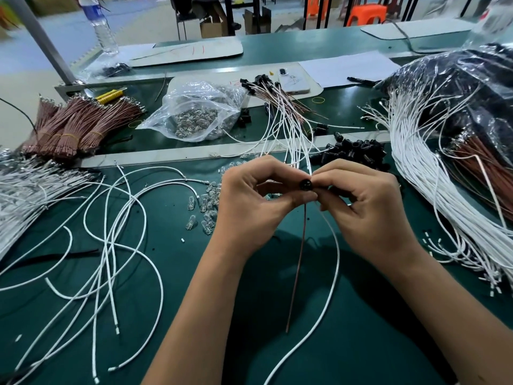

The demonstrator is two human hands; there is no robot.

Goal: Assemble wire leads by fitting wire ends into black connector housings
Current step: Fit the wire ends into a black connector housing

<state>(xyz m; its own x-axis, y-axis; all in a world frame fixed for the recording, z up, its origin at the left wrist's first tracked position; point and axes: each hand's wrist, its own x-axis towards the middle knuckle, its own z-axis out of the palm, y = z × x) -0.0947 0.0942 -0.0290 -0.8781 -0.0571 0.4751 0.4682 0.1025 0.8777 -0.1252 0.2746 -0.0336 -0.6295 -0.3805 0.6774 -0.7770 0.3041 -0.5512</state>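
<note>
Black plastic, round and glossy: a small connector housing sits pinched between both hands, held above the mat. Left hand curls around it from the left, thumb and forefinger closed on its body. Right hand meets it from the right, fingertips pressed to its edge, nipping the wire ends there. Thin brown wire drops straight down from the housing toward the person; a white wire curves down beside it, under the right wrist.

Dark green mat, matte, slightly scuffed. Left of the left hand: loose white leads in looping tangles, and a scatter of small clear glass bulbs just beside the knuckles. Just beyond the right hand, a heap of black housings. Right of that hand, a thick sheaf of white wires spilling from a crinkled plastic bag. Beyond the left hand, a clear zip bag of bulbs; farther left, banded bundles of brown wire. Beyond both hands, finished leads fan out, then a white phone.

Room behind: blurred benches, an orange stool, a water bottle. No legible writing.
</note>
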